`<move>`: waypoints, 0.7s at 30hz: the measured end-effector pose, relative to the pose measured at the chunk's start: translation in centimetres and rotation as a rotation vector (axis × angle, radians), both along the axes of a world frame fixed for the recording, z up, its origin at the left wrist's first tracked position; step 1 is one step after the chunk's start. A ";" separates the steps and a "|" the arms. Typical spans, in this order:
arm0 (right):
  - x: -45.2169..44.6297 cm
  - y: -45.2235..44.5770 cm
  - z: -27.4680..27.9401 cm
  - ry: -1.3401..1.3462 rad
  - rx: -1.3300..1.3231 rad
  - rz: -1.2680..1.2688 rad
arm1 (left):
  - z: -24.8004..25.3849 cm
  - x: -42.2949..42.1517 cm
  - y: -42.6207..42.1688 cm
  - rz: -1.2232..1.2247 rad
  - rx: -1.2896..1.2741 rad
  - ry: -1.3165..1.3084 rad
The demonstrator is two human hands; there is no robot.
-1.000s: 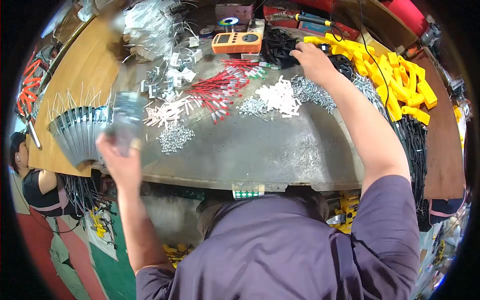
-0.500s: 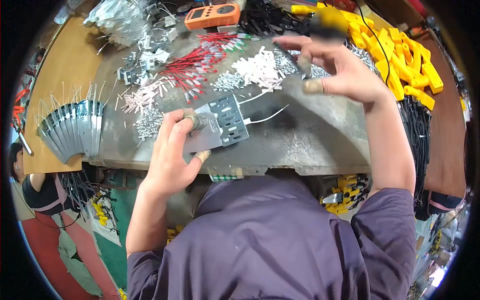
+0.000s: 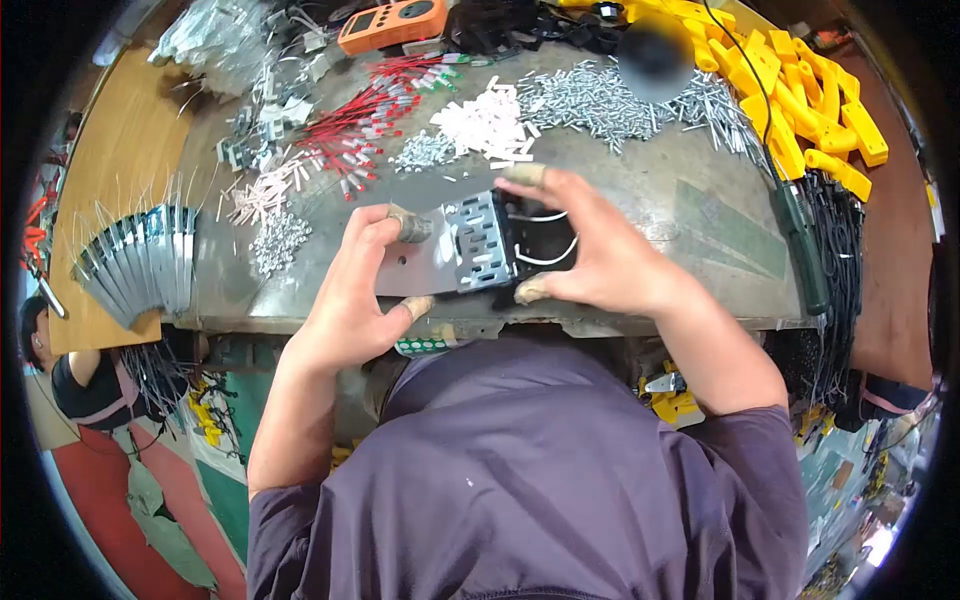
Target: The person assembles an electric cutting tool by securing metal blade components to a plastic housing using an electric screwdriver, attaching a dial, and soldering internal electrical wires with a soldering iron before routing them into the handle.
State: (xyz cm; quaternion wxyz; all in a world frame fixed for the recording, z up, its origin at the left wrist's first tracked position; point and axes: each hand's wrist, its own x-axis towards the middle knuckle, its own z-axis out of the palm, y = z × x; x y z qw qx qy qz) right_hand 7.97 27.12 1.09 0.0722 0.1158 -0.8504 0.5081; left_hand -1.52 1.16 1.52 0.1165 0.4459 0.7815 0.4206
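Note:
My left hand [image 3: 350, 290] grips the smooth end of a flat metal plate [image 3: 418, 265], thumb below and fingers above, with tape wrapped on the fingertips. At the plate's right end sits a slotted dark metal cover [image 3: 482, 240]. Two white wires [image 3: 548, 258] come out of that end and bend toward my right palm. My right hand [image 3: 605, 245] spans the cover's right end, its taped thumb and forefinger at the lower and upper corners. The other fingers of this hand are partly hidden.
Piles of silver rivet-like pieces [image 3: 590, 100], white tubes [image 3: 485, 122] and red-wired parts [image 3: 365, 115] lie behind. An orange meter [image 3: 392, 24] is at the back. Yellow handles [image 3: 800, 100] and a screwdriver-like tool [image 3: 805, 255] are right; fanned metal plates [image 3: 145, 260] left. Another person [image 3: 85, 385] sits far left.
My right hand has come down and left from above the silver pieces to the cover's wired end. The plate has shifted slightly right, and the wires now bend within my right hand.

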 end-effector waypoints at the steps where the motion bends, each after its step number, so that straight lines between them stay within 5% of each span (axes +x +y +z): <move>1: 0.2 -0.1 -0.3 -0.089 0.063 0.025 | 0.5 0.0 0.1 -0.020 -0.094 0.040; 2: 0.4 0.0 -0.4 -0.176 0.138 0.036 | 0.7 -0.2 0.5 -0.048 -0.171 0.088; 4: 0.3 0.0 -2.0 0.084 0.187 0.058 | 0.9 -0.2 1.8 -0.091 -0.174 0.167; 8: 1.1 0.1 -0.1 -0.151 0.062 0.116 | 0.8 1.0 4.8 -0.076 -0.069 0.220; 10: 1.3 0.6 -0.3 -0.158 -0.015 0.171 | 0.1 1.4 6.4 -0.017 -0.145 0.035; 12: 1.4 2.3 1.0 -0.185 -0.038 0.172 | -0.5 1.4 6.7 -0.013 -0.149 0.186; 14: 1.4 6.2 3.1 -0.140 0.082 0.031 | -0.5 1.3 6.6 -0.024 -0.206 0.209; 18: -0.3 20.6 5.2 -0.042 0.564 -0.957 | -0.4 1.3 6.7 -0.008 -0.207 0.163; 19: -0.3 26.6 4.3 0.071 0.819 -0.984 | -0.4 1.4 6.7 -0.007 -0.204 0.169; 21: 0.1 32.0 3.8 -0.207 1.008 -1.082 | -0.4 1.4 6.6 -0.011 -0.224 0.201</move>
